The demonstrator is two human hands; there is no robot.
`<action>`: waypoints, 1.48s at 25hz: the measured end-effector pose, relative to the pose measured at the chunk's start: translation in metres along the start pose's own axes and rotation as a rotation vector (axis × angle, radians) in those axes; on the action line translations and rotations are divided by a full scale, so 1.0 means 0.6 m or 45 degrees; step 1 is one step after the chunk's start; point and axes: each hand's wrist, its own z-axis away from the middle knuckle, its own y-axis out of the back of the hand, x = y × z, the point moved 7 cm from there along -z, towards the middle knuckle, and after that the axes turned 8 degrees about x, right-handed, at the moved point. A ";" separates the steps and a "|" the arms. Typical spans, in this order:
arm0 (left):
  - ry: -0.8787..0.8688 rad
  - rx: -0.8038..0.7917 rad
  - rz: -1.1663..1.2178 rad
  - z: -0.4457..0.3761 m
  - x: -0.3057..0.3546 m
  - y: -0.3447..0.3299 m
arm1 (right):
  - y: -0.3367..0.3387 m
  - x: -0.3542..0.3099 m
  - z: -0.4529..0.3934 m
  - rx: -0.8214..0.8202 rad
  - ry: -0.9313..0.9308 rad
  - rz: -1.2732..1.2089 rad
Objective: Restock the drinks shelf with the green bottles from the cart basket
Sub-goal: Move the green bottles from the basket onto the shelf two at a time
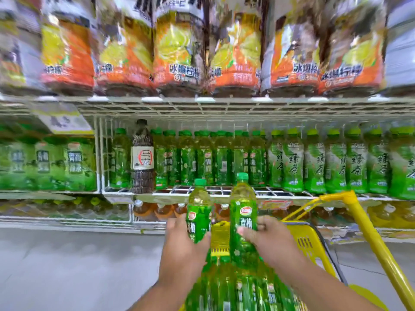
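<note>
Green bottles (pixel 243 221): glossy clear plastic. Shelf (pixel 202 106): white-coated wire grid. Cart basket (pixel 307 241): smooth yellow perforated plastic.

Left hand (pixel 179 241) gripping an upright green bottle (pixel 198 212), right hand (pixel 267 241) gripping a second, taller-looking bottle (pixel 243 218), both raised above the yellow cart basket (pixel 307 241) packed with more green bottles (pixel 242 286); wire drinks shelf (pixel 202 190) behind, rows of green bottles, one dark bottle (pixel 142 157) among them

Blurred orange-labelled bottles (pixel 179 52) run off the top edge; the yellow plastic cart basket (pixel 307 243) lies mostly hidden under green bottles.
</note>
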 end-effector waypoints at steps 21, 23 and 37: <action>-0.114 0.481 -0.388 -0.360 0.030 -0.008 | -0.251 -0.177 -0.287 -0.020 0.092 0.033; -0.087 0.481 -0.480 -0.359 0.021 -0.014 | -0.263 -0.178 -0.292 0.007 0.095 0.134; -0.166 0.296 -0.415 -0.344 0.014 -0.032 | -0.250 -0.182 -0.284 0.001 0.264 0.534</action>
